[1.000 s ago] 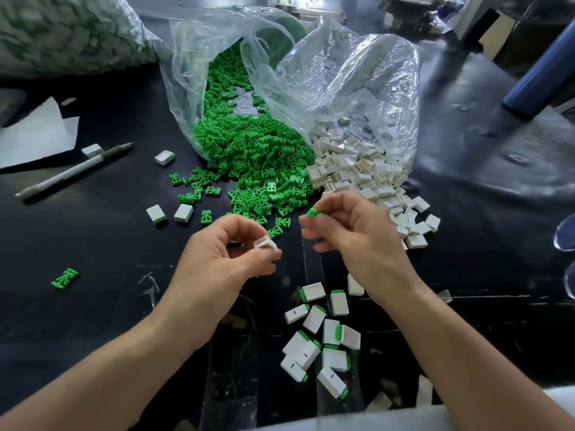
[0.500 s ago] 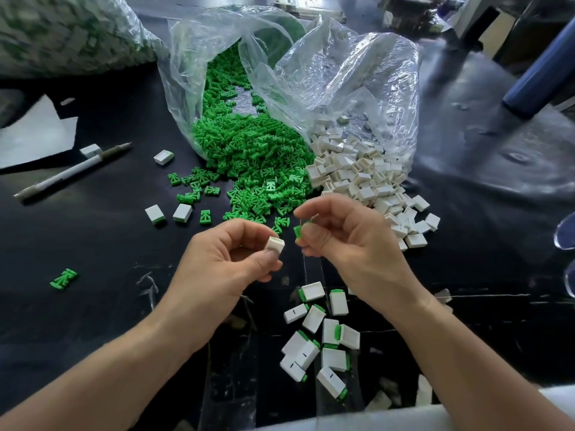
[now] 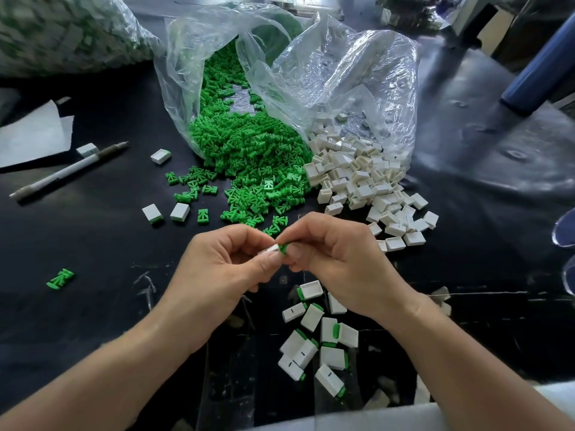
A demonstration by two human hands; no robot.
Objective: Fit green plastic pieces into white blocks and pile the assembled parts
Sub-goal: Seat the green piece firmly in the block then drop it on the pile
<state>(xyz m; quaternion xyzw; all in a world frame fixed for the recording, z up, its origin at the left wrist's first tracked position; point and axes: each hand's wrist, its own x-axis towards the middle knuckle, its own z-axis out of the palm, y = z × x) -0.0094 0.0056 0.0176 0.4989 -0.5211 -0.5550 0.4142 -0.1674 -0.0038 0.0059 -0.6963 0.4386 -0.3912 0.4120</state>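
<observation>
My left hand (image 3: 224, 269) pinches a small white block (image 3: 270, 248) between thumb and forefinger. My right hand (image 3: 336, 256) holds a green plastic piece (image 3: 283, 247) whose end touches the block's open end. Both hands meet above the black table. Behind them a heap of green pieces (image 3: 249, 157) spills from a clear plastic bag (image 3: 193, 66), and a heap of white blocks (image 3: 364, 178) spills from a second clear bag (image 3: 357, 76). A pile of assembled parts (image 3: 317, 340), white with green ends, lies below my right wrist.
A white pen (image 3: 67, 172) and white paper (image 3: 31, 135) lie at the left. Two assembled parts (image 3: 166, 212) and loose green pieces (image 3: 60, 278) are scattered on the left. A large filled bag (image 3: 62, 29) sits far left; a blue tube (image 3: 541, 66) stands at right.
My two hands came together: the right hand dropped and moved left with the green piece until it met the white block held in the left hand.
</observation>
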